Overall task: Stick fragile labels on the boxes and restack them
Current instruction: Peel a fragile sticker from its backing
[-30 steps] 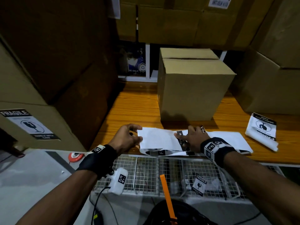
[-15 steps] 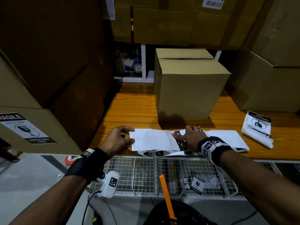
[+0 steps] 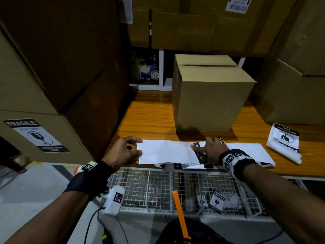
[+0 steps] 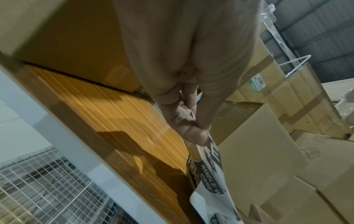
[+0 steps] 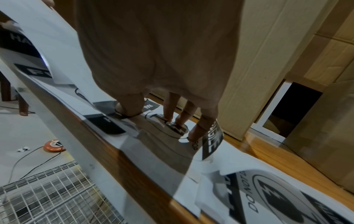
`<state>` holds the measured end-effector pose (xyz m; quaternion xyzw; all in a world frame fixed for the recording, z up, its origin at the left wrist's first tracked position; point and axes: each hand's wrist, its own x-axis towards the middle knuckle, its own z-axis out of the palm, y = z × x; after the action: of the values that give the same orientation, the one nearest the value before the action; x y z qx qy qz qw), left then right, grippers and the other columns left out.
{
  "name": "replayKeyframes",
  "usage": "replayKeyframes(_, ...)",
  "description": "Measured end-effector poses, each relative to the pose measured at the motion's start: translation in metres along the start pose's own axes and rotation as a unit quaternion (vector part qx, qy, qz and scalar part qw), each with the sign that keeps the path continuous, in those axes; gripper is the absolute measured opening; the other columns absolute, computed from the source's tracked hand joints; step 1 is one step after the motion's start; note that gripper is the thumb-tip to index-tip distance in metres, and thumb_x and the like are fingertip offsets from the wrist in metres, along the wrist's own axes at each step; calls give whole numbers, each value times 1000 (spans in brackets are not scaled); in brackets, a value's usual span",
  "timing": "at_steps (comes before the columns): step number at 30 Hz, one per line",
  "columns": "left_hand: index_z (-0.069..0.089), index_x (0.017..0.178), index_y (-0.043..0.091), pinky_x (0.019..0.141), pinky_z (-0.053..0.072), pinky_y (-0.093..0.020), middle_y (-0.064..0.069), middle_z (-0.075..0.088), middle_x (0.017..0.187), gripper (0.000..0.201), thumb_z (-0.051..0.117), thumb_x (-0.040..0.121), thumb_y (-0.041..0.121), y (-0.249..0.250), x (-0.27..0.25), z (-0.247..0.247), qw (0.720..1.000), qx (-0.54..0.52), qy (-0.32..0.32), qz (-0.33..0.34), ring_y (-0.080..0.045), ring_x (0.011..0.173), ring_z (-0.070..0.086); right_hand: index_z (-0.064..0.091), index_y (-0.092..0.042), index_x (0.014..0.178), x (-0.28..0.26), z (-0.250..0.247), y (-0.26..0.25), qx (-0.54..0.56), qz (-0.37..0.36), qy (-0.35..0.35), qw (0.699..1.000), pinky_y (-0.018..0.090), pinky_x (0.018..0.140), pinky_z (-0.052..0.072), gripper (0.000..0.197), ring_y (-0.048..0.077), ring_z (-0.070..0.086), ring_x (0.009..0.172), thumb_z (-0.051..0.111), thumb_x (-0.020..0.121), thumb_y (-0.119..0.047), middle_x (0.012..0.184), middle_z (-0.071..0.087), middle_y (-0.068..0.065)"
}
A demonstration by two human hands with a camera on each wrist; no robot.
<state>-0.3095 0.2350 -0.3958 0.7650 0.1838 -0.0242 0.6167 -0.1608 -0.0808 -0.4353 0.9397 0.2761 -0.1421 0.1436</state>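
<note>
A plain brown cardboard box [image 3: 209,95] stands on the wooden table [image 3: 146,120]. In front of it lie white fragile-label sheets [image 3: 165,151], blank side up. My left hand [image 3: 139,147] pinches the left edge of the top sheet between thumb and fingers; the left wrist view shows that pinch [image 4: 195,125] with the printed label [image 4: 210,174] hanging below it. My right hand [image 3: 209,147] presses on the sheets' middle. In the right wrist view its fingertips [image 5: 168,119] and thumb rest flat on a fragile label [image 5: 172,145] whose far edge curls up.
A big box bearing a stuck fragile label [image 3: 35,136] stands at the left, and more large boxes [image 3: 290,94] at the right and behind. A small pile of labels [image 3: 283,141] lies at the table's right. A wire basket [image 3: 158,187] with a loose label [image 3: 217,201] sits below the front edge.
My left hand has drawn the top sheet's left edge a little further left, away from the box. My right hand has stayed pressed in place.
</note>
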Motion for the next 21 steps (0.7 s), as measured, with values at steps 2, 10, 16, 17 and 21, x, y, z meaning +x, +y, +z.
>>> replayKeyframes(2,64,115,11,73,54,-46,-13,56,68,37,72,85,-7,-1,-1,-3,1000,-2,4,-1,-22,57,58,7,-61,147,0,1,0,1,-1,2,1000,51,102,42,73,37,33,126,52,98,-30,138,28,11)
replayKeyframes(10,63,119,10,64,59,-33,-18,56,86,37,72,86,-5,-3,-20,-27,999,18,-2,33,-22,64,62,9,-62,146,-2,-4,-1,9,-8,-1,1000,49,103,41,78,37,31,129,51,98,-19,138,28,9)
replayKeyframes(16,64,119,11,75,62,-45,-17,58,97,37,72,86,-4,-6,-19,-28,999,16,2,34,-27,74,65,10,-63,146,-2,0,-4,14,0,21,1000,50,104,41,78,37,32,129,51,97,-18,140,28,9)
replayKeyframes(17,64,119,11,75,62,-44,-19,59,98,37,72,86,-4,-7,-19,-28,999,18,-2,31,-28,75,65,11,-62,146,-1,0,-5,23,2,25,999,50,103,41,75,37,33,128,52,97,-22,137,30,9)
replayKeyframes(21,64,117,12,67,60,-28,-23,59,119,37,73,86,-4,-19,-16,-29,998,44,-7,35,-30,85,67,24,-59,145,-2,1,-7,106,21,57,993,46,99,44,70,34,44,119,62,92,-36,123,44,6)
